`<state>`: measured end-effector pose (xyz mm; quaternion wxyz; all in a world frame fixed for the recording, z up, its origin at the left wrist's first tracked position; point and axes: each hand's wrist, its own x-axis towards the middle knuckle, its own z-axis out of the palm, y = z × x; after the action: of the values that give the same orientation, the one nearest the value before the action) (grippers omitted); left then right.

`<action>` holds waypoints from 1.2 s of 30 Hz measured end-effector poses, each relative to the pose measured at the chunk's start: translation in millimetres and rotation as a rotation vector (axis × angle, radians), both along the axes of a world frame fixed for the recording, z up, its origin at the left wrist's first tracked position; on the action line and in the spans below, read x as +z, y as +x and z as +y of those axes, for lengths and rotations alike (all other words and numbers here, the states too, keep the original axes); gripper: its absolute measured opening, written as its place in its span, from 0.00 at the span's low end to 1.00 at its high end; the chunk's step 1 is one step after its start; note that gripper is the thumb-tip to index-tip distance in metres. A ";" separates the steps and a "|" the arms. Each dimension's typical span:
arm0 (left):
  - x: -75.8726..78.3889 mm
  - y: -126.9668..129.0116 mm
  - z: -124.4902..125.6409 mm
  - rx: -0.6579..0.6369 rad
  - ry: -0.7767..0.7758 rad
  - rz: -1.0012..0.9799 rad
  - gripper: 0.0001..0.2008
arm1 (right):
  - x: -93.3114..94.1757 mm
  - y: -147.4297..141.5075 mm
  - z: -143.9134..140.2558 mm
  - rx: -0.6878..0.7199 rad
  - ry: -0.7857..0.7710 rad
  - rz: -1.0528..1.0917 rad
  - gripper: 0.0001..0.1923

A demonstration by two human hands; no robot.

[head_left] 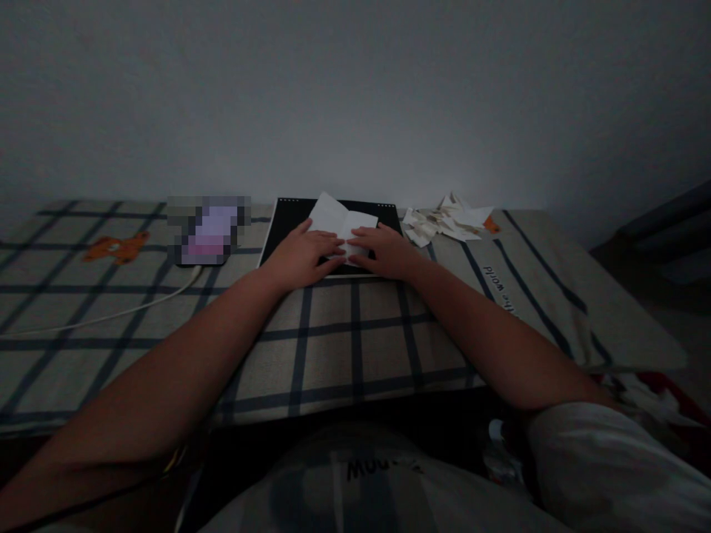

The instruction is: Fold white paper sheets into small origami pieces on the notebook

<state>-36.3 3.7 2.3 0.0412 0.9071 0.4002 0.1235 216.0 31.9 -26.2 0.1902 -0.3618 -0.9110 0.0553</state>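
The person's left hand (pixel 303 255) and right hand (pixel 387 250) lay side by side on a folded sheet of white paper (pixel 340 220), fingertips pointing inward and almost meeting over its lower edge. Both hands were flat, fingers stretched out and pressing down; neither grip pinched or lifted anything. The paper rested on a black board (pixel 283 222) with a pale rim, and its far corner stood up a little from the board. The board sat on a surface covered with a beige cloth (pixel 333 340) crossed by dark lines, close to the pale wall. Just to the right of the board lay a heap of crumpled white paper scraps (pixel 447 220), apart from the hands. To the left of the board was a blurred-out object (pixel 208 231) with a white cable (pixel 111 314) trailing from it across the cloth. Farther left, an orange bear figure (pixel 116 247) showed on the cloth. The room was dim.
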 end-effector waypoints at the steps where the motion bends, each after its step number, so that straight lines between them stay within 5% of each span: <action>1: 0.6 0.2 0.3 0.031 0.020 0.008 0.21 | 1.1 -0.2 -0.4 -0.011 0.003 -0.010 0.22; 11: -2.8 -4.1 7.1 0.217 0.104 0.047 0.20 | 16.1 -2.6 -6.6 0.082 0.022 -0.019 0.16; 17: 2.5 -2.6 6.1 0.211 0.110 0.051 0.19 | 10.8 -1.8 -3.4 0.178 -0.005 0.047 0.13; 22: 2.9 1.6 1.5 0.071 0.085 0.056 0.20 | 4.7 -1.2 3.2 0.241 -0.058 0.103 0.14; 36: 2.6 2.1 -1.2 0.098 0.092 0.160 0.22 | 8.1 10.0 6.2 0.148 -0.018 0.062 0.14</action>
<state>-34.2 2.5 4.9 -0.0387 0.8944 0.4399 0.0707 226.1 38.1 -18.1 0.2103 -0.2935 -0.9283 0.0886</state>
